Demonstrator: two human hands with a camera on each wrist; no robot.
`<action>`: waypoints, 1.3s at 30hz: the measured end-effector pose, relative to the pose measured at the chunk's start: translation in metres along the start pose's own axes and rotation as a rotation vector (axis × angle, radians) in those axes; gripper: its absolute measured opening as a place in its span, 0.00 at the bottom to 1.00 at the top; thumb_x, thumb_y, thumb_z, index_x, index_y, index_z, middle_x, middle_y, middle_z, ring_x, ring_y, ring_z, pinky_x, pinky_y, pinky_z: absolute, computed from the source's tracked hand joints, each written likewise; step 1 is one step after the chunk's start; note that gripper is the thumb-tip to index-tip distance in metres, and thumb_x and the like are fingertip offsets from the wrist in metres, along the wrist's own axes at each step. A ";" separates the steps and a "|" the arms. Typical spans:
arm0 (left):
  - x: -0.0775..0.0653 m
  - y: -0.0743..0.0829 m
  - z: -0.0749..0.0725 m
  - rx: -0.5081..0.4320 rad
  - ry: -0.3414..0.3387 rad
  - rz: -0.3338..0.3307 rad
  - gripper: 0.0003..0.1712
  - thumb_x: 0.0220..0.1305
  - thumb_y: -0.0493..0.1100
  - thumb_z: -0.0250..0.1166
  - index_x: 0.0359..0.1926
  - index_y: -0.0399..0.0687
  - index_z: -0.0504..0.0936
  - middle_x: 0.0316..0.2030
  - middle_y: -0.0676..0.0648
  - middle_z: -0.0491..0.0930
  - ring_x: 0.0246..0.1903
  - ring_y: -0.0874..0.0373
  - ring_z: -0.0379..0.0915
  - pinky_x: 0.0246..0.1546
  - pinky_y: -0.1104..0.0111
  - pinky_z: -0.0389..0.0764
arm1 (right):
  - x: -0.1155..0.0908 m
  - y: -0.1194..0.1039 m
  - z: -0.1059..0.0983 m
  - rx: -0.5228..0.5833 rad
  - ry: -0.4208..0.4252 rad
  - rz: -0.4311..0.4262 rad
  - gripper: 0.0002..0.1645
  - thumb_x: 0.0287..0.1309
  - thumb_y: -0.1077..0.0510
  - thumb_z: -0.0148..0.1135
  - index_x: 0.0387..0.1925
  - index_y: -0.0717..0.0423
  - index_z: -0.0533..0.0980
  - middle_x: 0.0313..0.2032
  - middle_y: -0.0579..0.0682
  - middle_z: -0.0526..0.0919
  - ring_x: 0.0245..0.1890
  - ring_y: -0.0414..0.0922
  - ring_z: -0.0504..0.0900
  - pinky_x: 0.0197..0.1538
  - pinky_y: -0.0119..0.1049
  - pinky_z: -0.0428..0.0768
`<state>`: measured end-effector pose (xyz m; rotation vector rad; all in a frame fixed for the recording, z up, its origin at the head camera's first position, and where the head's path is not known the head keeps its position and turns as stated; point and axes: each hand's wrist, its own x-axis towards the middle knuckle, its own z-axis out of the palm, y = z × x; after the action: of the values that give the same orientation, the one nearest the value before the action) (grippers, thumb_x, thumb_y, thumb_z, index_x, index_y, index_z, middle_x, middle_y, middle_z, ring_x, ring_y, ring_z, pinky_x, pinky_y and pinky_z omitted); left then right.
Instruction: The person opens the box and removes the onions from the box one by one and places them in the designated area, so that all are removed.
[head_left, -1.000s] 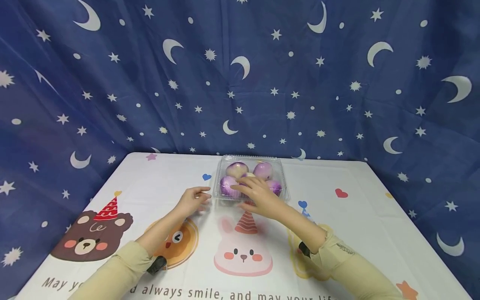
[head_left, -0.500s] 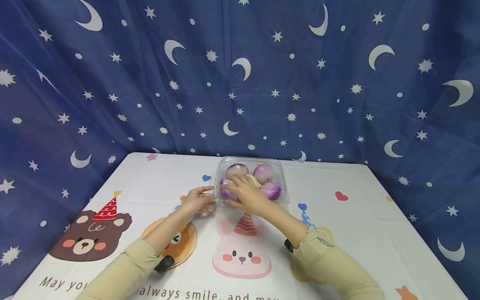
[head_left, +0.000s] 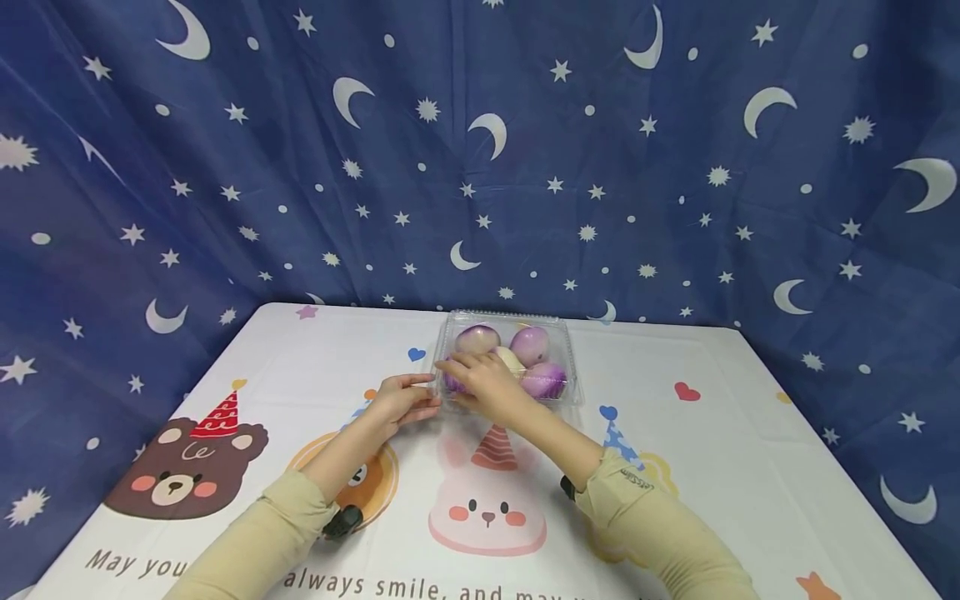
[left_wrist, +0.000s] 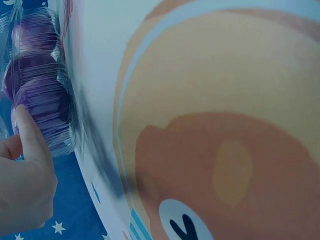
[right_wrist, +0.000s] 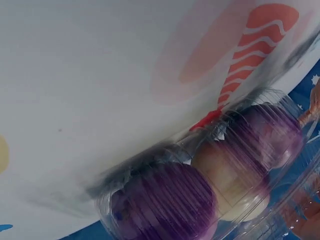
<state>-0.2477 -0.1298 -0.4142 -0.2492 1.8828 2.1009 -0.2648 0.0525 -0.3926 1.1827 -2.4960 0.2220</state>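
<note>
A clear plastic clamshell box [head_left: 567, 350] stands near the back of the table, holding several round purple-and-cream onions [head_left: 530, 345]. At its front left corner, my left hand [head_left: 401, 402] pinches the edge between thumb and finger. My right hand [head_left: 486, 385] lies over the front left part of the lid, fingers bent toward the left edge and thumb at the front. In the left wrist view, the index finger [left_wrist: 31, 132] reaches the ribbed side of the box. The right wrist view has the box's ribbed front wall close up, with onions [right_wrist: 165, 200] behind it.
A white tablecloth [head_left: 645, 375] printed with a bear, a rabbit, other cartoon figures and lettering covers the table. Right behind the box, a dark blue curtain [head_left: 525, 150] with moons and stars hangs at the table's back edge.
My right hand has slid left across the lid, from its front middle to the front left corner. My left hand has moved slightly right, up to the box's edge. The box stays in place.
</note>
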 end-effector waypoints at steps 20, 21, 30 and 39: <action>-0.004 -0.001 -0.008 0.019 0.049 0.001 0.27 0.63 0.28 0.54 0.63 0.30 0.66 0.27 0.50 0.80 0.25 0.63 0.81 0.35 0.73 0.83 | -0.048 0.029 -0.004 -0.210 0.169 -0.160 0.33 0.42 0.60 0.73 0.54 0.57 0.74 0.50 0.56 0.80 0.52 0.54 0.78 0.56 0.47 0.76; -0.005 -0.001 -0.010 0.051 0.060 0.007 0.26 0.63 0.28 0.55 0.63 0.31 0.66 0.29 0.50 0.79 0.28 0.61 0.82 0.36 0.72 0.83 | -0.053 0.032 -0.005 -0.215 0.181 -0.158 0.33 0.41 0.59 0.74 0.53 0.57 0.75 0.50 0.56 0.80 0.52 0.54 0.79 0.55 0.47 0.76; -0.023 0.002 -0.017 0.571 0.154 0.277 0.26 0.64 0.37 0.58 0.62 0.36 0.67 0.45 0.37 0.76 0.45 0.42 0.78 0.40 0.62 0.82 | -0.096 0.053 -0.014 -0.275 0.357 -0.121 0.24 0.38 0.62 0.74 0.42 0.60 0.77 0.45 0.59 0.81 0.46 0.56 0.80 0.46 0.46 0.78; -0.032 0.002 -0.011 0.805 0.039 0.634 0.13 0.63 0.36 0.61 0.48 0.38 0.80 0.39 0.42 0.82 0.41 0.48 0.79 0.42 0.58 0.81 | -0.133 0.067 -0.018 -0.212 0.369 -0.032 0.10 0.44 0.65 0.64 0.32 0.61 0.74 0.33 0.57 0.79 0.33 0.54 0.78 0.38 0.45 0.78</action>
<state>-0.2194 -0.1447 -0.4032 0.5543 2.9014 1.4147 -0.2346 0.1951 -0.4269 0.9928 -2.1203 0.1467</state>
